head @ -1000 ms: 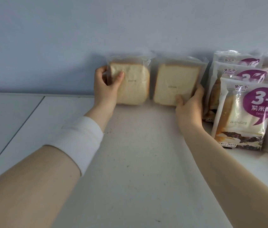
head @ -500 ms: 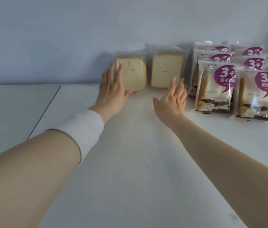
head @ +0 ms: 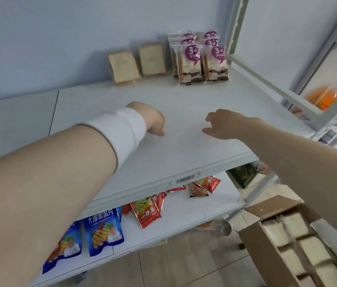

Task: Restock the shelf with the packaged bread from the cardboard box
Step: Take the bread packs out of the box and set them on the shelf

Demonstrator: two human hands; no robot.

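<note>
Two clear packs of sliced bread (head: 123, 67) (head: 152, 59) lean upright against the back wall of the white shelf (head: 184, 146). Both of my hands hover over the shelf's middle, well in front of the packs, and hold nothing. My left hand (head: 153, 119), with a white wristband behind it, has loosely curled fingers pointing down. My right hand (head: 223, 124) hangs relaxed with fingers slightly bent. At the lower right, the open cardboard box (head: 267, 251) holds several more bread packs (head: 294, 226).
Purple-labelled bread packs (head: 201, 59) stand in rows right of the clear packs. A white shelf frame (head: 271, 83) rises at the right. The lower shelf (head: 184, 216) carries blue snack bags (head: 103, 228) and red sachets (head: 148, 211). Wooden floor lies below.
Both hands let go of the two bread packs and drew back toward me over the shelf. The camera pulled away and tilted down, bringing the lower shelf and the box into view.
</note>
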